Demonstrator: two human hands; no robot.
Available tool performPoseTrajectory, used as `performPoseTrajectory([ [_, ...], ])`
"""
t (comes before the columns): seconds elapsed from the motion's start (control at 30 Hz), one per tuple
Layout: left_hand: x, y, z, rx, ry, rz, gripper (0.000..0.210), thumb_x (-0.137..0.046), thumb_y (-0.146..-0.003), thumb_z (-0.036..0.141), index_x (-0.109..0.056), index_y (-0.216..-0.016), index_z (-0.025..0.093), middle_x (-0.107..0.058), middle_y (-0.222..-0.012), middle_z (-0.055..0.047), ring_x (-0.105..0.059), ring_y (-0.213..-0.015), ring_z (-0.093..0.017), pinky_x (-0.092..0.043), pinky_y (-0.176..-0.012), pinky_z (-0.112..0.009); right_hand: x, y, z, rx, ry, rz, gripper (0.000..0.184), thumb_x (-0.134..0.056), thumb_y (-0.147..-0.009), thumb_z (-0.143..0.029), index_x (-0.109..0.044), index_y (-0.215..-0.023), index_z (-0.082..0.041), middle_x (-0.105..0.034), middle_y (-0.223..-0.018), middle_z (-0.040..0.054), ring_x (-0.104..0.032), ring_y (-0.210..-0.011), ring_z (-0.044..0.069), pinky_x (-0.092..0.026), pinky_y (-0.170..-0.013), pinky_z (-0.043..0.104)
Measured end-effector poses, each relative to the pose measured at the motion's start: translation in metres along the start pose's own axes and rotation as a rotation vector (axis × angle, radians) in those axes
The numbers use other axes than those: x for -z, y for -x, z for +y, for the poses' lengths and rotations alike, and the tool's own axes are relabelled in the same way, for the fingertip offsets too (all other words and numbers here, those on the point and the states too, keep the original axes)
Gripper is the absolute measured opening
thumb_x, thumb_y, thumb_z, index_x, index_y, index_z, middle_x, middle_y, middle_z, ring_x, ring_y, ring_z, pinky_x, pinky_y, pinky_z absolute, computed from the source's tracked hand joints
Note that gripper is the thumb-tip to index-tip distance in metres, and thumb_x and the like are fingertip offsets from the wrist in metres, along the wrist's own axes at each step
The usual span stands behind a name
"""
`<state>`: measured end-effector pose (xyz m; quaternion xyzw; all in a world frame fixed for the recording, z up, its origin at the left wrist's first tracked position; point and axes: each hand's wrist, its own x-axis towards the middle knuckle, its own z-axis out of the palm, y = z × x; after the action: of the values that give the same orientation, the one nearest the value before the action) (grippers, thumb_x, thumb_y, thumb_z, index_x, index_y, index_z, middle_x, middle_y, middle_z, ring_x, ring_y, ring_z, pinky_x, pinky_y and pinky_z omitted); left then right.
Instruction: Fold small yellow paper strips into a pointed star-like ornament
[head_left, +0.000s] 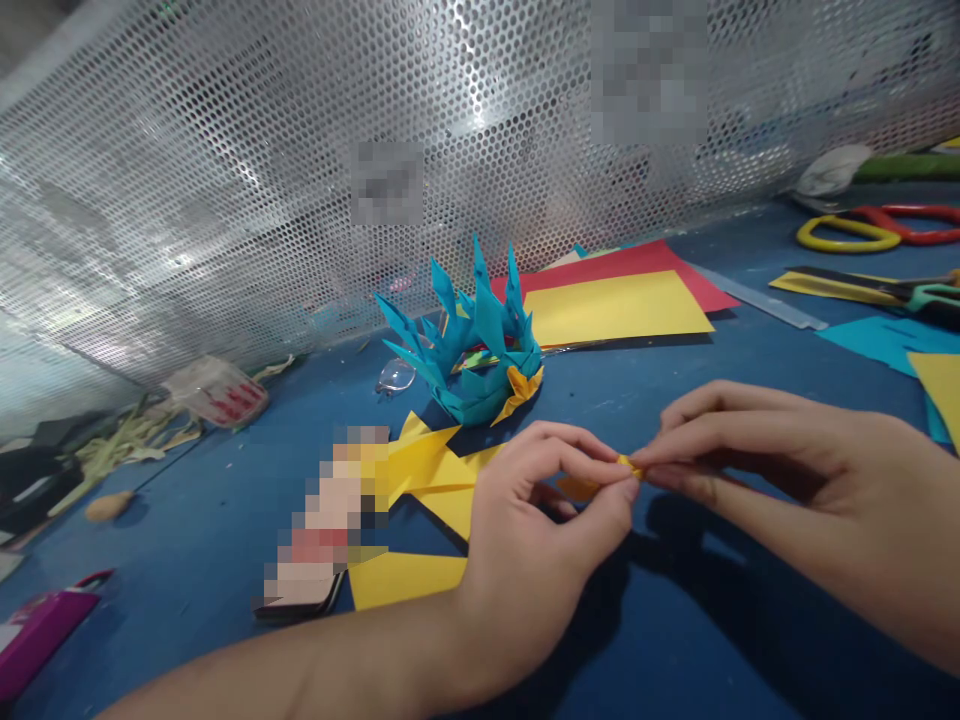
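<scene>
Your two hands pinch one tiny yellow paper piece (628,464).

Your left hand (536,530) and your right hand (780,470) meet in front of the teal paper crown (472,350), a little to its right, above the blue table (675,620). Both hands are nearly closed, with thumb and fingertips squeezed on the little folded piece between them. It looks very light and thin, so it can bend or tear fast. Hold it by its ends, softly. More yellow paper (435,480) lies just in front of the crown. Big red and yellow sheets (615,305) lie behind the crown, and scissors (877,230) sit far off to its right.
</scene>
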<state>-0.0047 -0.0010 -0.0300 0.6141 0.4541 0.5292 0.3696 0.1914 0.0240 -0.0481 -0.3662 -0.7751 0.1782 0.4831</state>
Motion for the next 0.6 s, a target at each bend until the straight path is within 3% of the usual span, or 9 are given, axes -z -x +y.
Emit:
performPoseTrajectory([
  [0.07, 0.0008, -0.0003, -0.0003, -0.004, -0.019, -0.004, 0.016, -0.084, -0.078, 0.011, -0.08, -0.067, 0.022, -0.077, -0.088, -0.002, -0.071, -0.075, -0.011, -0.048, -0.057, -0.014, -0.0005, 0.0017, -0.0001, 0.0, 0.006, -0.004, 0.015, -0.069, -0.101, -0.036, -0.082, -0.096, -0.043, -0.074, -0.088, -0.0067, -0.073, -0.07, 0.014, -0.057, -0.054, 0.02],
  [0.13, 0.0007, -0.0005, -0.0005, -0.01, -0.024, -0.001, 0.016, -0.086, -0.079, 0.012, -0.081, -0.067, 0.022, -0.075, -0.087, -0.002, -0.066, -0.07, -0.009, -0.045, -0.055, -0.013, -0.0012, 0.0025, 0.0004, -0.034, -0.004, 0.003, 0.015, -0.069, -0.101, -0.038, -0.08, -0.094, -0.045, -0.074, -0.089, -0.0076, -0.074, -0.072, 0.014, -0.057, -0.052, 0.019],
  [0.2, -0.0003, -0.0005, -0.0002, -0.013, -0.008, -0.006, 0.016, -0.088, -0.079, 0.013, -0.081, -0.066, 0.021, -0.071, -0.084, -0.001, -0.062, -0.065, -0.007, -0.042, -0.052, -0.013, -0.001, 0.0017, 0.0007, -0.062, -0.013, -0.019, 0.017, -0.069, -0.099, -0.041, -0.08, -0.086, -0.043, -0.077, -0.085, -0.0076, -0.076, -0.069, 0.016, -0.057, -0.049, 0.019],
  [0.33, -0.0031, 0.0, 0.0015, -0.038, 0.029, -0.023, 0.02, -0.087, -0.075, 0.007, -0.079, -0.062, 0.02, -0.063, -0.077, 0.001, -0.058, -0.064, -0.007, -0.043, -0.052, -0.013, 0.0013, -0.0024, 0.0, -0.022, -0.008, -0.06, 0.019, -0.067, -0.096, -0.031, -0.077, -0.081, -0.037, -0.076, -0.077, -0.0063, -0.074, -0.06, 0.015, -0.059, -0.05, 0.02],
  [0.5, -0.0031, -0.0002, 0.0026, -0.013, 0.052, -0.022, 0.018, -0.088, -0.076, 0.01, -0.082, -0.064, 0.021, -0.064, -0.077, 0.001, -0.057, -0.061, -0.006, -0.046, -0.053, -0.014, 0.0033, -0.0065, -0.0008, 0.073, 0.049, -0.063, 0.021, -0.063, -0.097, -0.025, -0.073, -0.08, -0.033, -0.075, -0.077, -0.0058, -0.074, -0.061, 0.013, -0.059, -0.052, 0.019],
  [0.6, -0.0014, 0.0002, 0.0022, -0.02, 0.031, 0.001, 0.014, -0.092, -0.077, 0.015, -0.086, -0.067, 0.024, -0.065, -0.076, 0.001, -0.056, -0.059, -0.006, -0.046, -0.053, -0.015, 0.0044, -0.0067, -0.0012, 0.05, 0.055, -0.02, 0.021, -0.064, -0.098, -0.028, -0.072, -0.08, -0.034, -0.074, -0.076, -0.0055, -0.073, -0.059, 0.014, -0.059, -0.05, 0.021],
])
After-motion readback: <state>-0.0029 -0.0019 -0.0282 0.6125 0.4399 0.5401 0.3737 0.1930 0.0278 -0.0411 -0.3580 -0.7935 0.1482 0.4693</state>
